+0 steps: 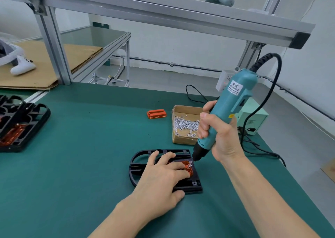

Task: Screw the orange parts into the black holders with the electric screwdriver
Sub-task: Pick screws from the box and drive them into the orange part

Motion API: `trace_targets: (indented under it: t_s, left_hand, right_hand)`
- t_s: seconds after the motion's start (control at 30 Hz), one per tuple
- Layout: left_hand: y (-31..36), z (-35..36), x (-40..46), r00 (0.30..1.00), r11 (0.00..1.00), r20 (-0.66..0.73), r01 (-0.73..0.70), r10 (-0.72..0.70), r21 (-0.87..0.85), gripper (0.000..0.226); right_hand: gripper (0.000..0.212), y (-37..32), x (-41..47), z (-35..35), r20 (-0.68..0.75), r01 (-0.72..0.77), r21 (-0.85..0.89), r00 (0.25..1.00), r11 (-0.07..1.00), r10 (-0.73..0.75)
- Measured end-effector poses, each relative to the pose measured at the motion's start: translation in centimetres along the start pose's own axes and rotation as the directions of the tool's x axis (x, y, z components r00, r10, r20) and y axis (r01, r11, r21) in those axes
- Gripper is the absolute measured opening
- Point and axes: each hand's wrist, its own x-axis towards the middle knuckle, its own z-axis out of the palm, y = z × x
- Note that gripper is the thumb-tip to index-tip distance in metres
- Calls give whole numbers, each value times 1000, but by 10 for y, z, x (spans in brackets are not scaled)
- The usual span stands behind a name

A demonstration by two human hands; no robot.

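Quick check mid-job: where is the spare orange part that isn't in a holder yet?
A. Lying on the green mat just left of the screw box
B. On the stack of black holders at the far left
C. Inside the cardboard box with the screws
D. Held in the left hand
A: the spare orange part lies flat on the green mat, apart from and left of the screw box, touched by neither hand.

The screwdriver (233, 109) bears a white label reading, as far as it shows, "KEENWISE"; its other characters are blurred.
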Motion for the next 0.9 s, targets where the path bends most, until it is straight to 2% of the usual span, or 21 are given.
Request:
trace_targets:
  t_s: [0.23, 0.63, 0.9]
  left_hand:
    - [-1, 0, 0, 1000, 1000, -2, 4, -4, -24, 49]
    - [-2, 0, 1, 1000, 1000, -2, 2, -2, -31, 49]
    - [-3, 2, 1, 1000, 999, 4, 8, -8, -46, 50]
  right_hand:
    - [14, 2, 4, 3, 75, 8, -53, 997, 999, -4]
    - [14, 2, 4, 3, 80, 0, -49, 997, 999, 4]
    - [13, 3, 5, 9, 202, 12, -79, 979, 997, 5]
